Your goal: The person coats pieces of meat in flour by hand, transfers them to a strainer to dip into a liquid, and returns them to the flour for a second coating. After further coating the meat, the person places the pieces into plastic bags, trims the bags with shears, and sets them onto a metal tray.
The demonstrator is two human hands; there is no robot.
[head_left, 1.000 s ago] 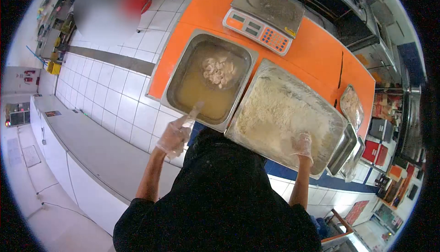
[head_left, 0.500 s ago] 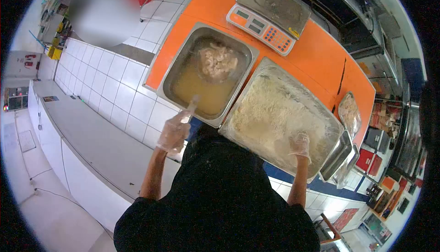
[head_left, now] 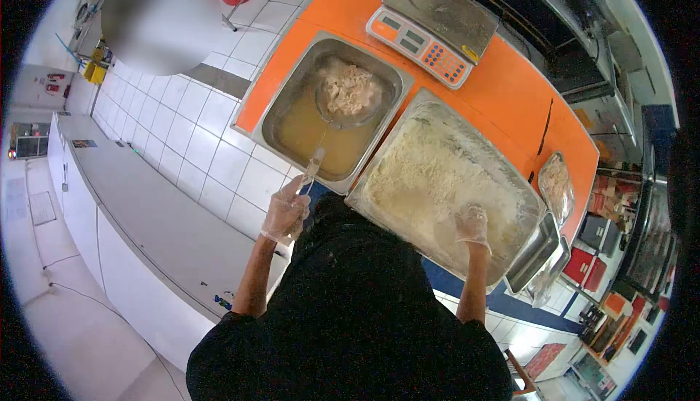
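Note:
My left hand (head_left: pixel 286 211), in a clear plastic glove, is closed around the handle of a strainer (head_left: pixel 314 165). The strainer's round basket holds pale pieces of raw meat (head_left: pixel 350 89), probably chicken. It sits within a deep steel pan (head_left: pixel 264 133) of cloudy yellowish liquid (head_left: pixel 302 133); how far it dips in is hard to tell. My right hand (head_left: pixel 472 224), also gloved, rests on pale flour (head_left: pixel 430 160) in a wide shallow steel tray (head_left: pixel 379 224). Its fingers lie forward on the flour and hold nothing that I can see.
Behind the tray, a digital scale (head_left: pixel 430 33) stands on the orange table (head_left: pixel 332 0). To the right are a plastic bag of food (head_left: pixel 556 186) and a smaller steel tray (head_left: pixel 531 254). A long white counter (head_left: pixel 138 211) runs along the left. A blurred patch covers the upper left.
The strainer's rim and the meat show more clearly now, and its handle has shifted slightly right. My left hand moved a little right with it. My right hand stays in nearly the same place.

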